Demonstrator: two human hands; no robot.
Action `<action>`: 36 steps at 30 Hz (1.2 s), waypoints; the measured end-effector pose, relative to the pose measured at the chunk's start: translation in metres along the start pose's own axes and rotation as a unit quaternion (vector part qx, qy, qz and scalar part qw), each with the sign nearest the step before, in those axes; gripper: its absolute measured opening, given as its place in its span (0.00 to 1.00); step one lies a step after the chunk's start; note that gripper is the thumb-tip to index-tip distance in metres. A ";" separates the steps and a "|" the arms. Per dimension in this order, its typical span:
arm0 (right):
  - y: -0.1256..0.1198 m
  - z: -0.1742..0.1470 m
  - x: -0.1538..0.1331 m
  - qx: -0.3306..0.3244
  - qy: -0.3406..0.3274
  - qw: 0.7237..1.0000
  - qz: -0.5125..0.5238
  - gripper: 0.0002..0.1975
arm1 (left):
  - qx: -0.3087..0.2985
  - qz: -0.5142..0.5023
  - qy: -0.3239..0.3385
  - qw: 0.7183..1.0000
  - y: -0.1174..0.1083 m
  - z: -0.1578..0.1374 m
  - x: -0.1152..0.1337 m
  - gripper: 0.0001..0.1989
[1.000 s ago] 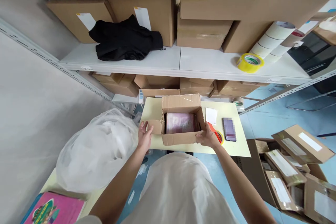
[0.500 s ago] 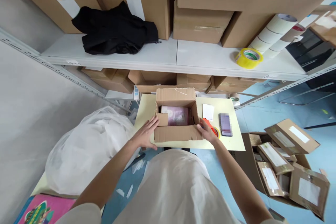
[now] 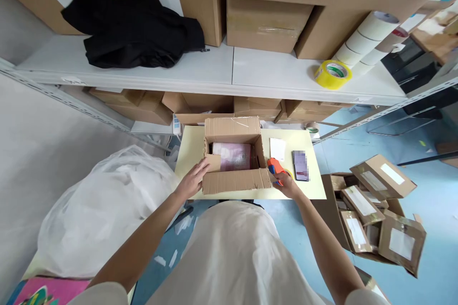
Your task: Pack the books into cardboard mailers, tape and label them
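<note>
An opened cardboard box (image 3: 238, 181) stands on the small pale-yellow table (image 3: 189, 145), its front and back flaps folded outward. Inside lies a pink-and-white printed package (image 3: 232, 156). At the box's left front corner, my left hand (image 3: 193, 178) grips the cardboard, fingers along the left side. My right hand (image 3: 286, 186) is closed around an orange-and-blue tape dispenser (image 3: 275, 167) close beside the box's right front corner. Part of a yellow tape roll shows by that hand; its fingertips are partly hidden.
White paper (image 3: 277, 148) and a phone (image 3: 300, 166) lie right of the box. A shelf (image 3: 200, 74) behind bears cartons, black clothing (image 3: 143, 33) and tape rolls (image 3: 333, 74). A large white plastic bag (image 3: 103, 214) bulges at left; a carton of parcels (image 3: 372, 219) sits at right.
My right hand has gone from the box's right edge to the tape dispenser, which has turned slightly. My left thumb has drawn in toward the box. The view has shifted slightly.
</note>
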State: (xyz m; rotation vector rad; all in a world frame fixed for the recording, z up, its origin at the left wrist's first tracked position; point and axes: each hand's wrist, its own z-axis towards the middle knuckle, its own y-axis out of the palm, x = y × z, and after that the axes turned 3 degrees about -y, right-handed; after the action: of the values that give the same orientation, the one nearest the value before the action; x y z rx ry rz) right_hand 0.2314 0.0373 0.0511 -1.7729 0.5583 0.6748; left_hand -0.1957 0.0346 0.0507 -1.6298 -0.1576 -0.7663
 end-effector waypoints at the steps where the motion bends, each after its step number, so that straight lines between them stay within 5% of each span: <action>1: 0.001 0.001 -0.002 0.029 -0.003 0.999 -0.032 0.12 | 0.001 -0.002 0.002 1.000 0.000 0.000 -0.001 0.28; 5: -0.001 0.016 -0.022 0.207 0.058 0.964 -0.155 0.16 | 0.002 -0.009 0.009 1.000 -0.002 0.000 0.000 0.30; 7: -0.003 0.028 -0.038 0.235 0.046 0.958 -0.159 0.18 | 0.002 -0.009 0.011 1.000 -0.002 0.000 0.001 0.32; 13: 0.005 0.047 -0.069 0.109 -0.147 0.979 -0.087 0.21 | 0.011 -0.018 -0.006 1.000 0.001 -0.001 0.004 0.37; 18: -0.002 0.034 -0.055 -0.004 -0.171 0.984 -0.053 0.20 | 0.021 -0.036 -0.012 0.999 0.005 -0.003 0.004 0.38; 22: -0.007 0.027 -0.048 -0.060 -0.191 0.977 -0.072 0.25 | 0.068 -0.074 -0.033 0.994 0.007 0.000 0.008 0.28; 26: 0.000 0.038 -0.053 0.017 -0.131 0.991 -0.019 0.21 | 0.141 -0.126 -0.127 0.974 0.010 0.007 0.016 0.19; 30: 0.017 0.051 -0.055 0.133 -0.063 0.988 0.052 0.26 | 0.210 -0.227 -0.189 0.932 0.014 0.015 0.023 0.32; 36: 0.029 0.062 -0.056 0.109 -0.011 0.981 0.162 0.41 | 0.188 -0.220 -0.244 0.926 0.022 0.030 0.031 0.30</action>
State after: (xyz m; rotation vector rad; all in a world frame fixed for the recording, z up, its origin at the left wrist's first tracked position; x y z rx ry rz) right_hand 0.1614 0.0906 0.0548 -1.4807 0.8837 0.8218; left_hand -0.1492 0.0471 0.0487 -1.3961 -0.9967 -0.5949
